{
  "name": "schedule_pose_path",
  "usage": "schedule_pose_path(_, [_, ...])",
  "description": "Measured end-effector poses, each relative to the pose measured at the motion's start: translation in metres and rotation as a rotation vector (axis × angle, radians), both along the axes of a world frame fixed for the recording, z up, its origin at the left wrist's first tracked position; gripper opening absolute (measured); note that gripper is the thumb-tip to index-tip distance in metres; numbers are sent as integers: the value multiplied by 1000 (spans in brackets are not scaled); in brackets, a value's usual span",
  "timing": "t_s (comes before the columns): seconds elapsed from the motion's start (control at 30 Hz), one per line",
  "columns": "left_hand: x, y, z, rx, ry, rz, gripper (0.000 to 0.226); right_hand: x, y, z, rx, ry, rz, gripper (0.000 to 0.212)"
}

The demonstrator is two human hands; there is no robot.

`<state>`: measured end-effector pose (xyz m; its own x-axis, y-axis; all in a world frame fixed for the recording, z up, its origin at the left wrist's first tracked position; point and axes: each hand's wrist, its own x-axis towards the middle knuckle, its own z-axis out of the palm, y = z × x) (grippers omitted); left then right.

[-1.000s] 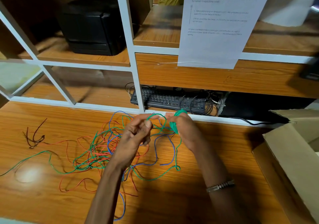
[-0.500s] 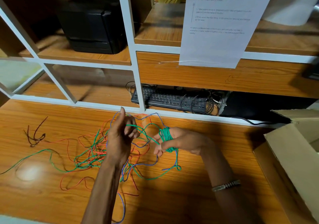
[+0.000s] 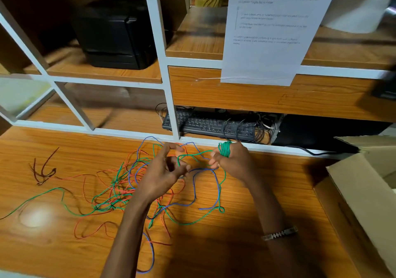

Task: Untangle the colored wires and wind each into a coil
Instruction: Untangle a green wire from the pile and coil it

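A tangle of green, red and blue wires (image 3: 124,190) lies spread over the wooden desk (image 3: 53,245). My right hand (image 3: 233,162) has a green wire coil (image 3: 225,148) wound round its fingers. From the coil a green strand (image 3: 197,154) runs left to my left hand (image 3: 162,175), whose fingers curl around it above the tangle. A loose green end (image 3: 32,200) trails off to the left edge. A small brown wire (image 3: 42,170) lies apart at the left.
White shelving (image 3: 171,97) rises at the desk's back edge, with a black keyboard (image 3: 210,124) and cables under it and a black printer (image 3: 115,35) above. A paper sheet (image 3: 270,38) hangs from the shelf. An open cardboard box (image 3: 364,192) stands at the right.
My right hand has turned and risen toward the shelf edge, bringing the green coil to the top. My left hand dropped lower and moved right, closer to the green strand.
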<state>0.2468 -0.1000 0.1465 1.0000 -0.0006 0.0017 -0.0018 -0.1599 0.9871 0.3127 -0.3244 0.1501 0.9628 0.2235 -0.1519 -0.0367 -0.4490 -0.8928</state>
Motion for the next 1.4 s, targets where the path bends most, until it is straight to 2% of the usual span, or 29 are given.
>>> schedule_pose_path(0.07, [3, 3, 1, 9, -45, 62, 44, 2, -6, -4, -83, 50, 64, 21])
schedule_pose_path(0.23, [10, -4, 6, -55, -142, 208, 21, -21, 12, 2, -227, 414, 553, 18])
schedule_pose_path(0.37, [13, -12, 2, -9, -178, 286, 17, -31, 26, 2, -9, 483, 672, 29])
schedule_pose_path(0.47, [13, -1, -2, 60, -162, 302, 16, -32, 15, 20, 354, 549, 775, 38])
schedule_pose_path(0.57, [10, -7, 0, 101, -149, 236, 14, -31, 6, 33, 756, 548, 636, 51])
schedule_pose_path(0.67, [7, -14, 1, 68, -199, 247, 7, -30, 1, 37, 1134, 487, 344, 47])
schedule_pose_path(0.73, [7, -14, 1, 35, -229, 212, 9, -25, -3, 41, 1397, 480, 229, 40])
schedule_pose_path(0.83, [9, -16, 0, 111, -261, 126, 17, -14, -3, 43, 1689, 484, 57, 39])
schedule_pose_path(0.9, [9, -23, -2, 256, -273, 43, 20, -9, -3, 42, 1767, 428, -69, 39])
schedule_pose_path(0.97, [7, -30, -3, 381, -274, -40, 20, -2, -1, 37, 1705, 346, -143, 42])
schedule_pose_path(1.03, [5, -31, -4, 427, -271, -75, 19, 5, 3, 30, 1440, 184, -230, 38])
schedule_pose_path(1.1, [4, -28, -4, 435, -275, -62, 16, 10, 6, 19, 1069, 8, -312, 28])
schedule_pose_path(1.2, [5, -21, -2, 412, -334, -2, 13, 15, 2, 2, 372, -232, -372, 25])
schedule_pose_path(1.23, [6, -19, 1, 408, -359, 21, 12, 15, -1, -1, 197, -208, -351, 25])
schedule_pose_path(1.27, [7, -17, 4, 408, -379, 47, 12, 13, -3, 1, 107, -117, -295, 30])
schedule_pose_path(1.4, [10, -18, 15, 357, -419, 163, 12, -13, 19, 22, 50, 387, 126, 86])
